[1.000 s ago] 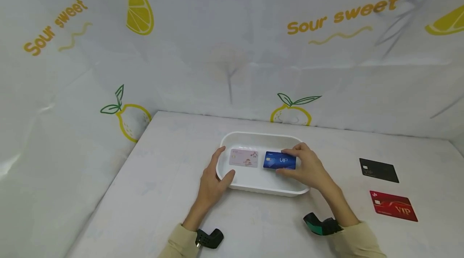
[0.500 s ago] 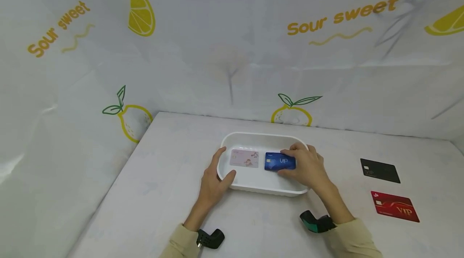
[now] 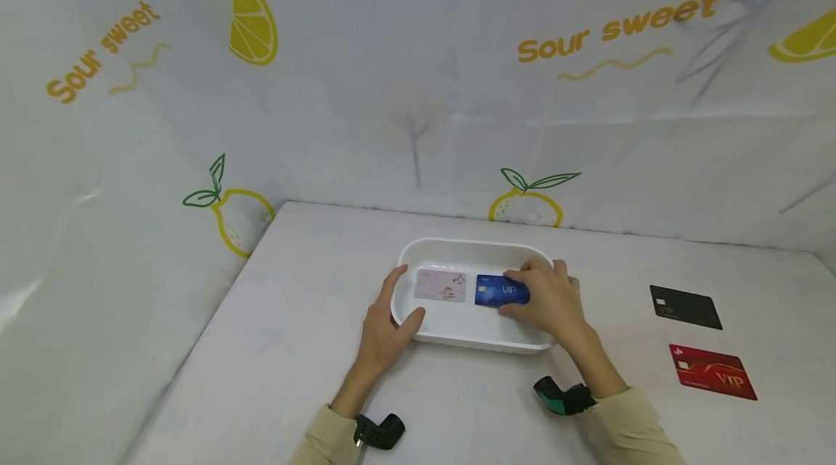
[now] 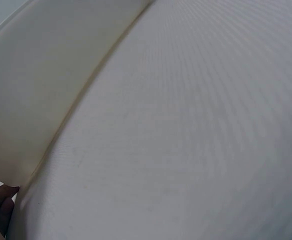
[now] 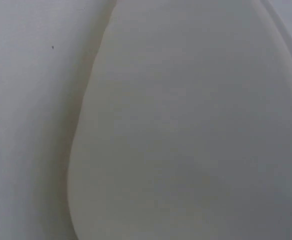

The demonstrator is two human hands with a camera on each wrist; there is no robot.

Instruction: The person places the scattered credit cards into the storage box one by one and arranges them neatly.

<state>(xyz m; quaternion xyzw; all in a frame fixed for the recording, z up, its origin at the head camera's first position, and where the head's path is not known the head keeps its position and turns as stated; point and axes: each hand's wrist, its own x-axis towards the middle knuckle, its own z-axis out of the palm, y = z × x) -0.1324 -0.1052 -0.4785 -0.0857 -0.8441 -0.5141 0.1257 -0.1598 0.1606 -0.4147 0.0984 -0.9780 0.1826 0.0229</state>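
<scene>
A white rectangular tray (image 3: 457, 328) stands on the table in the head view. My left hand (image 3: 382, 331) holds its left end, thumb over the front rim and fingers along the left side. Part of that left hand (image 4: 1, 205) shows against the tray's outer wall (image 4: 51, 85) in the left wrist view. My right hand (image 3: 551, 298) pinches the right end of a blue VIP card (image 3: 498, 291) between thumb and fingers, inside the tray. Beside it to the left, a pale pink card (image 3: 440, 286) lies flat on the tray floor. Only the tray wall (image 5: 186, 125) fills the right wrist view; the hand is outside it.
To the right of the tray, a black card (image 3: 686, 307) lies on the white-covered table (image 3: 274, 349). A red VIP card (image 3: 713, 373) is just in front of it. Behind the table hangs a white lemon-print cloth (image 3: 392, 88).
My right hand has shifted slightly left and lower into the tray, still pinching the blue card, which now lies flatter. The left hand stays on the tray.
</scene>
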